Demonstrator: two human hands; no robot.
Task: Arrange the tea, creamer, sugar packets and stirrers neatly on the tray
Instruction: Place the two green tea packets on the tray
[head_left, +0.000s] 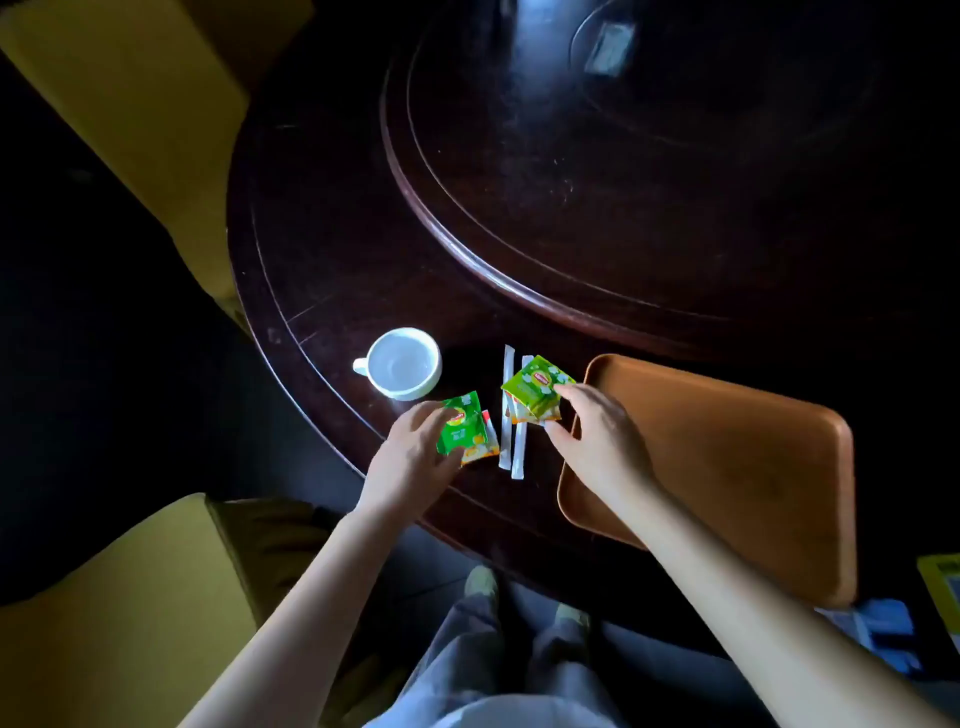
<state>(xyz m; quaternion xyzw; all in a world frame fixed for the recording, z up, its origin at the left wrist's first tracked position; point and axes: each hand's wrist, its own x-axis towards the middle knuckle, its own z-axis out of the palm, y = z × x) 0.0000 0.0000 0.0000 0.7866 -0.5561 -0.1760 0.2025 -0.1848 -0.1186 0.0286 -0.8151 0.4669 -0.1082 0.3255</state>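
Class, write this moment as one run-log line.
left hand: holds green tea packet | right hand: grips second tea packet | stirrers: on table | tray: empty

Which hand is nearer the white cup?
Left. The left hand, holding a green tea packet, sits just below the white cup. The right hand holds another tea packet farther right, at the brown tray edge.

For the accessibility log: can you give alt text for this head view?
Two bare hands each grip green tea packets above a dark round wooden table: left hand, right hand. White paper-wrapped stirrers lie between them, an empty white ceramic cup to the left, an empty brown plastic tray to the right.
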